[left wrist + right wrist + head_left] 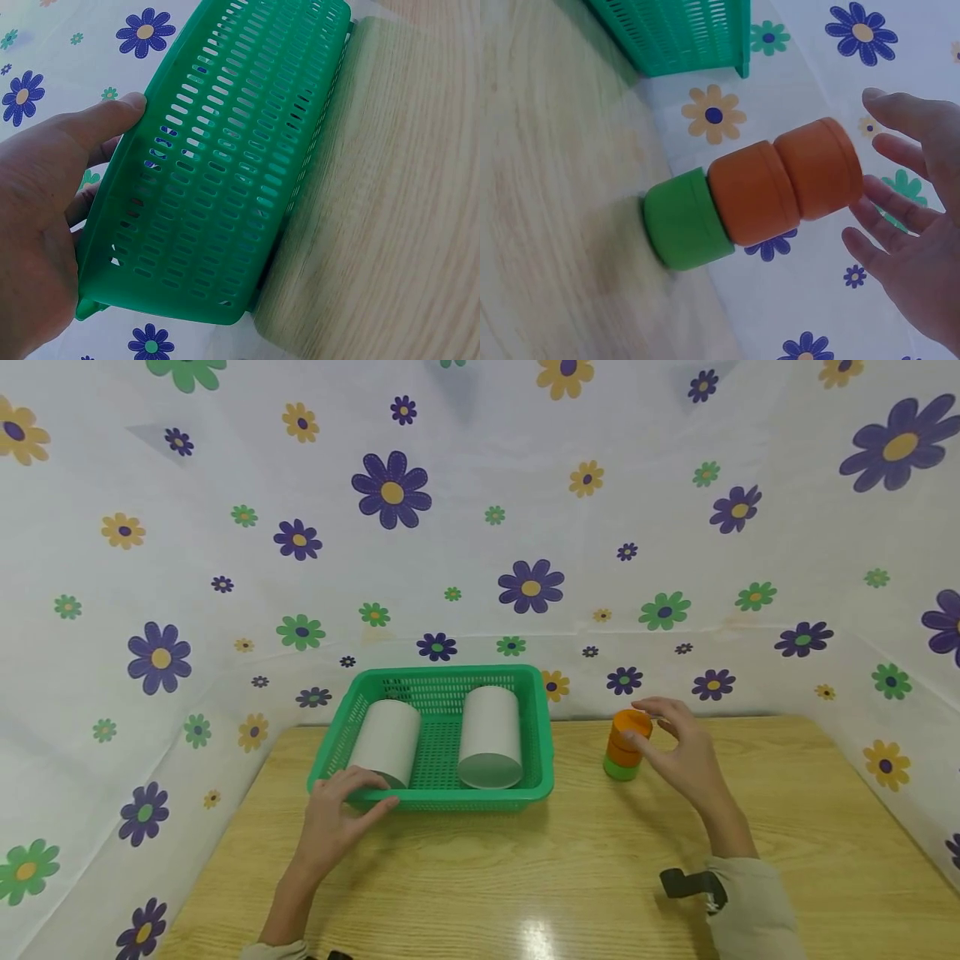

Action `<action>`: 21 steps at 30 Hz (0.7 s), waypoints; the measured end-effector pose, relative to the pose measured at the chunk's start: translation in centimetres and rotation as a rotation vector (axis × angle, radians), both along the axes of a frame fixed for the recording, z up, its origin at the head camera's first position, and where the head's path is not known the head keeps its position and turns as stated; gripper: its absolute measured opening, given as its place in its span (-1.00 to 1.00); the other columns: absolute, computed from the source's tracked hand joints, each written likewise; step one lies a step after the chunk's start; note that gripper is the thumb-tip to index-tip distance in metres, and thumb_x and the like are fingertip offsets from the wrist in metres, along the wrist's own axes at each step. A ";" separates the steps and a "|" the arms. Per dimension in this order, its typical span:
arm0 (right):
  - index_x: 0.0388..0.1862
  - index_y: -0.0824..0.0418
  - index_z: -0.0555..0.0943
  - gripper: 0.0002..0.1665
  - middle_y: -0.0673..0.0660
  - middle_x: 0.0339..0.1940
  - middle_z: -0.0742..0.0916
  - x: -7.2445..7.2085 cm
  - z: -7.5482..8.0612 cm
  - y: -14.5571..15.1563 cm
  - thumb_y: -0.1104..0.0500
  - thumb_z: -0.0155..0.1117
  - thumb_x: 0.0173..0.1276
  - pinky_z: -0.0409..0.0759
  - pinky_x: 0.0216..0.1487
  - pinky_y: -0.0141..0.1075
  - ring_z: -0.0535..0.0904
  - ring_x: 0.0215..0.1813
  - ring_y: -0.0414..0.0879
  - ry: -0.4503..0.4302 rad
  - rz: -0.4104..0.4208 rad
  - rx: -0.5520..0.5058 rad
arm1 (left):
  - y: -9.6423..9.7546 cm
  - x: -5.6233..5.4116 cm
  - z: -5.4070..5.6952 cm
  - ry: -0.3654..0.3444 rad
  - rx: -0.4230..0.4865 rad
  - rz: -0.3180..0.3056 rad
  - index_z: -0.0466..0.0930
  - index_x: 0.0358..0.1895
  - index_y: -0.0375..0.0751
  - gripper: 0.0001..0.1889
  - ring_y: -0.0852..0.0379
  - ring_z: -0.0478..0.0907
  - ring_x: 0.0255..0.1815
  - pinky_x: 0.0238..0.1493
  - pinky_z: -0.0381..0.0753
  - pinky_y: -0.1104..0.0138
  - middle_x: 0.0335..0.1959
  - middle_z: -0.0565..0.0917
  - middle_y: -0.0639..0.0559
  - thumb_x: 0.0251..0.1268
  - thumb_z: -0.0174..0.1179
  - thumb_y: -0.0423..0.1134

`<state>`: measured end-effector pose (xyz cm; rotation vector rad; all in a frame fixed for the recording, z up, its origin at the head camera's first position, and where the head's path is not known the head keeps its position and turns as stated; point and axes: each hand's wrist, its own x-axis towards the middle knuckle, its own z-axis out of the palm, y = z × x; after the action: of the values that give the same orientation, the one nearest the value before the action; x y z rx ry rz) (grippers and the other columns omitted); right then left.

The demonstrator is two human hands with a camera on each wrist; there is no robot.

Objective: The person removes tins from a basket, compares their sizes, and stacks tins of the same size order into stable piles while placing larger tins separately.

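A green plastic basket (471,800) with slotted walls stands on the wooden table. My left hand (335,818) holds its near rim toward the left corner; in the left wrist view the thumb lies on the outer side and the fingers pass behind the rim. To the right of the basket rises a stack of three small cups: a green cup (686,221) at the bottom, an orange cup (754,193) in the middle and another orange cup (821,169) on top, set slightly off line. My right hand (686,760) surrounds the top cup with spread fingers; whether a fingertip touches it, I cannot tell.
Inside the basket lie two white cylinders (387,739), one at each side. The wooden table (480,877) ends at the back against a white cloth (465,443) printed with flowers. A black strap (693,887) sits at my right sleeve.
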<state>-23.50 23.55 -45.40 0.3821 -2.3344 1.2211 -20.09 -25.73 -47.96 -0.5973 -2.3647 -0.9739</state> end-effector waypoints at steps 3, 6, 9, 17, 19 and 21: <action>0.21 0.26 0.64 -0.54 0.23 0.28 0.60 0.3 0.6 -0.1 0.27 0.47 0.35 0.42 0.38 -0.08 0.48 0.31 0.15 0.011 0.001 -0.018 | 0.0 0.0 0.0 -0.009 -0.002 0.001 0.70 -0.23 0.12 -0.74 0.21 0.58 -0.16 -0.18 0.11 0.24 -0.22 0.68 0.32 0.05 0.59 -0.20; 0.21 0.26 0.64 -0.55 0.23 0.28 0.60 0.5 1.1 -0.3 0.28 0.45 0.36 0.40 0.38 0.04 0.48 0.32 0.14 0.030 -0.002 -0.017 | 0.0 0.0 0.0 -0.016 -0.005 0.006 0.70 -0.24 0.11 -0.74 0.21 0.58 -0.17 -0.18 0.11 0.24 -0.22 0.68 0.32 0.05 0.59 -0.20; 0.21 0.28 0.64 -0.56 0.24 0.25 0.62 0.7 1.5 -0.5 0.34 0.43 0.35 0.38 0.38 -0.23 0.50 0.28 0.15 0.078 -0.002 -0.008 | 0.0 0.1 -0.1 -0.020 -0.008 0.014 0.70 -0.24 0.09 -0.74 0.21 0.58 -0.17 -0.17 0.12 0.24 -0.22 0.69 0.32 0.05 0.59 -0.20; 0.17 0.23 0.68 -0.56 0.19 0.20 0.66 0.9 2.4 -1.7 0.37 0.46 0.30 0.33 0.31 -0.37 0.54 0.28 0.15 0.171 -0.012 0.050 | 0.1 0.1 -0.1 -0.018 -0.009 0.013 0.71 -0.24 0.02 -0.75 0.20 0.58 -0.16 -0.17 0.11 0.23 -0.22 0.69 0.30 0.03 0.60 -0.22; 0.16 0.23 0.68 -0.56 0.19 0.19 0.67 0.9 2.6 -2.1 0.37 0.47 0.29 0.38 0.33 -0.22 0.54 0.28 0.15 0.178 -0.008 0.062 | 0.1 0.1 0.0 -0.017 -0.008 0.012 0.71 -0.25 0.01 -0.75 0.20 0.58 -0.16 -0.17 0.11 0.23 -0.22 0.69 0.30 0.03 0.60 -0.22; 0.16 0.24 0.68 -0.56 0.19 0.19 0.67 1.0 2.7 -2.3 0.38 0.47 0.29 0.42 0.33 -0.04 0.54 0.29 0.17 0.183 -0.002 0.066 | 0.1 0.0 0.0 -0.016 -0.009 0.012 0.71 -0.24 0.02 -0.75 0.21 0.58 -0.16 -0.17 0.11 0.23 -0.22 0.69 0.30 0.03 0.60 -0.22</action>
<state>-22.52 21.22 -42.73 0.4927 -2.2207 1.0635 -20.05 -25.60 -47.91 -0.5804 -2.3857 -0.9665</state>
